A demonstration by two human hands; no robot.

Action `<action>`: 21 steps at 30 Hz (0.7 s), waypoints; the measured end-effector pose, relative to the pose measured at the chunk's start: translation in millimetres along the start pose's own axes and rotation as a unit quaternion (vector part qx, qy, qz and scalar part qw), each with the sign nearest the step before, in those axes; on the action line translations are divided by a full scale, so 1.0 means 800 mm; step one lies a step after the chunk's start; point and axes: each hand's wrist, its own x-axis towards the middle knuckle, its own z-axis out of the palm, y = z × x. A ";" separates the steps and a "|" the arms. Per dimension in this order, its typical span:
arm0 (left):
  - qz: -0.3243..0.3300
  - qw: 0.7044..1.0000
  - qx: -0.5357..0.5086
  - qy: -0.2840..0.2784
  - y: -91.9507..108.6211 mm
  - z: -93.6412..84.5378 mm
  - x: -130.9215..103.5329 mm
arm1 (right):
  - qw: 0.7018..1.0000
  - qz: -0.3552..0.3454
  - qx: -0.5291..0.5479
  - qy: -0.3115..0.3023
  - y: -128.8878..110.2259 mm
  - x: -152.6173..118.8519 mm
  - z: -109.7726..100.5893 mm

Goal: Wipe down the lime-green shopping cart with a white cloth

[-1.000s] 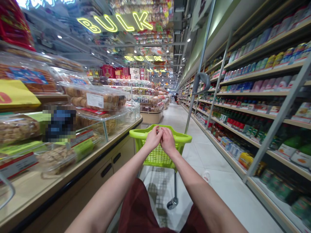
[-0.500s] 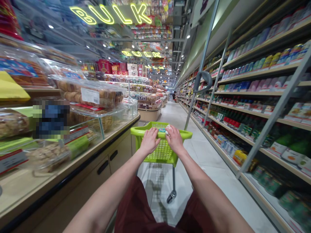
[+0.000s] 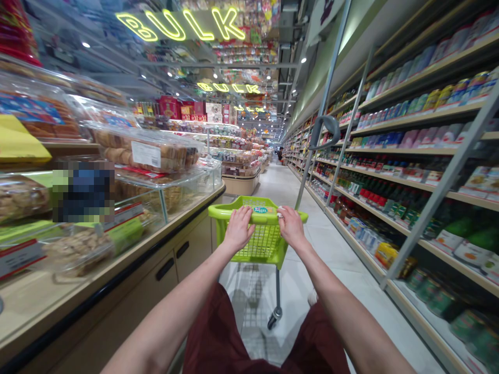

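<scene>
Centrally, your green cart (image 3: pixel 261 243) stands between table (image 3: pixel 128 301) and shelves (image 3: pixel 405 181); your left hand (image 3: pixel 237 228) and right hand (image 3: pixel 292 227) close over its near rim (image 3: pixel 221 211), spaced apart, probably for even control, with something white (image 3: pixel 279 213) at the right fingers.

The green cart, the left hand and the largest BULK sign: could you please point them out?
Green cart (image 3: pixel 265 242), head view: basket's mesh side.
Left hand (image 3: pixel 237 229), head view: its back.
Largest BULK sign (image 3: pixel 201 36), head view: letter L.

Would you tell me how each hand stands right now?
Left hand: on the green handle; whether closed cannot be told.
Right hand: closed on a small white item, at the handle.
</scene>
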 end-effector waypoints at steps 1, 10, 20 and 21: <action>0.001 1.000 0.003 0.005 -0.003 0.000 -0.002 | 1.000 -0.015 0.002 -0.009 -0.006 -0.001 0.001; -0.009 1.000 0.001 0.023 -0.023 -0.018 -0.012 | 0.996 0.084 0.002 0.032 0.022 0.007 -0.018; 0.020 0.999 0.018 -0.028 0.046 -0.023 0.006 | 0.999 -0.020 0.030 -0.026 -0.029 0.005 -0.005; 0.025 0.999 0.019 -0.030 0.046 -0.023 0.005 | 0.999 -0.006 0.031 -0.026 -0.023 0.007 -0.007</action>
